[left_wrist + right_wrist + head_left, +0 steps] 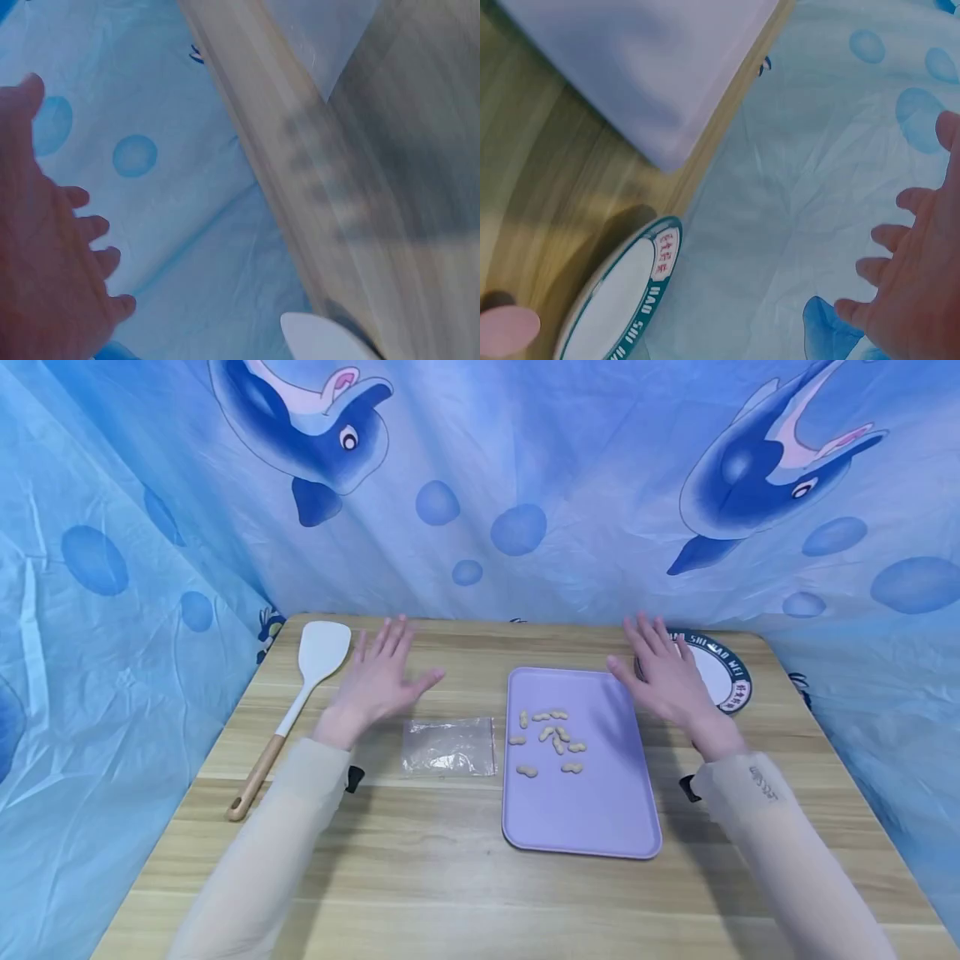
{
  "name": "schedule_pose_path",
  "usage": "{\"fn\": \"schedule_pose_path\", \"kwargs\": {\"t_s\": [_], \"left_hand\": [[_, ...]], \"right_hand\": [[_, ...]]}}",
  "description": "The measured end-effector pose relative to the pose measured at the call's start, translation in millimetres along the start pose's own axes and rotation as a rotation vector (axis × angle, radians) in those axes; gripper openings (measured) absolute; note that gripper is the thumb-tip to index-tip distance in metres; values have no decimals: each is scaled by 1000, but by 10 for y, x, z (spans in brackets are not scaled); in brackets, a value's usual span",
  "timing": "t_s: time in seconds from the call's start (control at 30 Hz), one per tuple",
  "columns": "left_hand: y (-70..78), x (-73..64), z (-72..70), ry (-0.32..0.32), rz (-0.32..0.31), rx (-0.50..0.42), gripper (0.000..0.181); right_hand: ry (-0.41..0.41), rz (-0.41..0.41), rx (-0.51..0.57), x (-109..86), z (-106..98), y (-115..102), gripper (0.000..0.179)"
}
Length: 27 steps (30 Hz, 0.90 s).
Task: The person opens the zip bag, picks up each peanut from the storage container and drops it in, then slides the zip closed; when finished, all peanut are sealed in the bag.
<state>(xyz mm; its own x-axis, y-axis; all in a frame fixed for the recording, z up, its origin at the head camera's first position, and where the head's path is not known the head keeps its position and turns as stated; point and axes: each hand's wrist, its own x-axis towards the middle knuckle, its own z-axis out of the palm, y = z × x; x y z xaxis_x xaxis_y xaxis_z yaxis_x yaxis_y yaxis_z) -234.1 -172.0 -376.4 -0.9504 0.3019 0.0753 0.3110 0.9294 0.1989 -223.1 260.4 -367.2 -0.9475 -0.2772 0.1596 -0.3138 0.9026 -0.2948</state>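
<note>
My left hand [378, 681] hovers over the table with straight, spread fingers and holds nothing. It is nearest to a turner [322, 650] with a white head and wooden handle, lying on its left. Below and right of that hand lies a clear plastic bag [448, 748], flat. A lilac tray [600, 814] with several peanuts [572, 768] is right of the bag. My right hand [670, 681], also spread and holding nothing, hangs over the tray's far right corner. It partly hides a white plate [711, 667] with a dark green lettered rim.
The wooden table [442, 877] meets a blue curtain [570, 585] with dolphin pictures along its back. Similar sheeting hangs at both sides. In the right wrist view, a pink rounded thing [508, 330] shows at the lower left corner; its kind is unclear.
</note>
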Motion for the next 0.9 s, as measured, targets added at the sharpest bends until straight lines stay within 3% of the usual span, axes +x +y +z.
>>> {"fn": "schedule_pose_path", "kwargs": {"t_s": [0.23, 0.47, 0.67, 0.9], "left_hand": [[172, -11, 115, 24, 140, -46, 104], [309, -48, 274, -76, 242, -109, 104], [429, -119, 379, -215, 247, -146, 110], [594, -170, 557, -308, 231, -82, 115]], "right_hand": [[-57, -26, 34, -76, 126, -73, 80], [-81, -72, 115, -127, 309, -84, 77], [-161, -74, 184, -186, 427, -93, 80], [-156, -109, 264, -218, 567, -157, 78]]}}
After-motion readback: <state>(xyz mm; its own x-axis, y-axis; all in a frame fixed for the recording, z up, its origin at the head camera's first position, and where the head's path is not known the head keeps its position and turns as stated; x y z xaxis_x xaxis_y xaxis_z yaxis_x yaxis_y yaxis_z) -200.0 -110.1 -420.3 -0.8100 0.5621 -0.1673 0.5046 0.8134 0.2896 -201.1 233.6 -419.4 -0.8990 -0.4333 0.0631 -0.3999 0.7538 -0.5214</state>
